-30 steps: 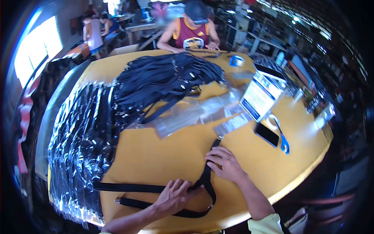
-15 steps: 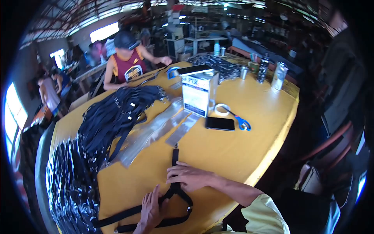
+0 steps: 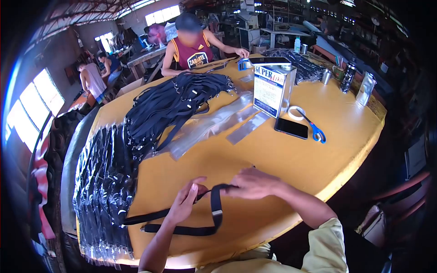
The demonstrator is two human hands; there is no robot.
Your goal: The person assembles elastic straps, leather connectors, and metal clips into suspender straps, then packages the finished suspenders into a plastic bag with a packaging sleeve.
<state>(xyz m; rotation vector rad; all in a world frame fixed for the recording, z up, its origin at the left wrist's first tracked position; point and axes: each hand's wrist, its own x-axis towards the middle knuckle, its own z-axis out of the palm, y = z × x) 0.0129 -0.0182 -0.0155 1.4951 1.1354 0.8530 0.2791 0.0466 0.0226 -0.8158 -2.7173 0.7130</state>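
A pair of black elastic suspenders (image 3: 215, 205) with metal adjusters is lifted partly off the yellow table in front of me. My right hand (image 3: 256, 183) is closed on the strap near its joined part. My left hand (image 3: 183, 203) has its fingers curled round another stretch of strap, thumb pointing up. Between the hands one strap bends down in a loop, and the loose ends trail left across the table. Some of the strap is hidden by my hands. Suspenders in clear plastic (image 3: 105, 186) lie stacked at the left, beside a heap of unwrapped suspenders (image 3: 166, 102).
Clear plastic sleeves (image 3: 207, 125) lie mid-table. Beyond them stand a metal can (image 3: 268, 93), a phone (image 3: 291, 128), a tape roll (image 3: 296, 113) and blue-handled scissors (image 3: 318, 133). Tumblers (image 3: 348, 77) line the far right edge. A co-worker (image 3: 195, 50) sits across the table.
Both hands have risen from the table with the suspenders gripped in them. The strap that lay stretched out ahead is now gathered at my right hand. My view has shifted left.
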